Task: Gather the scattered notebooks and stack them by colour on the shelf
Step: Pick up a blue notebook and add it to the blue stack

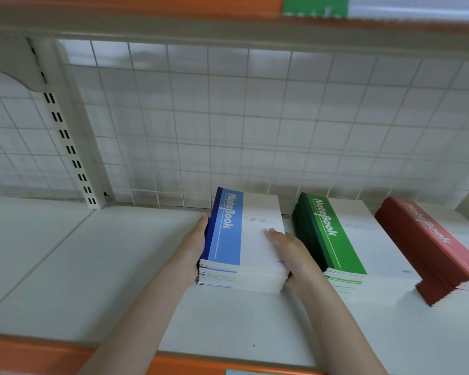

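Note:
A stack of blue notebooks (236,239) stands on the white shelf (119,266) near its middle. My left hand (194,244) presses flat against the stack's left side, fingers straight along the spines. My right hand (287,247) grips the stack's right side, thumb lying on the top cover and fingers hidden behind the edge. To the right stands a stack of green notebooks (336,239), and further right a stack of red notebooks (431,244), partly cut off by the frame.
A white wire grid (228,117) closes the shelf's back. A slotted upright post (65,131) stands at the back left. An orange strip (38,353) runs along the shelf's front edge. Another shelf (228,25) hangs overhead.

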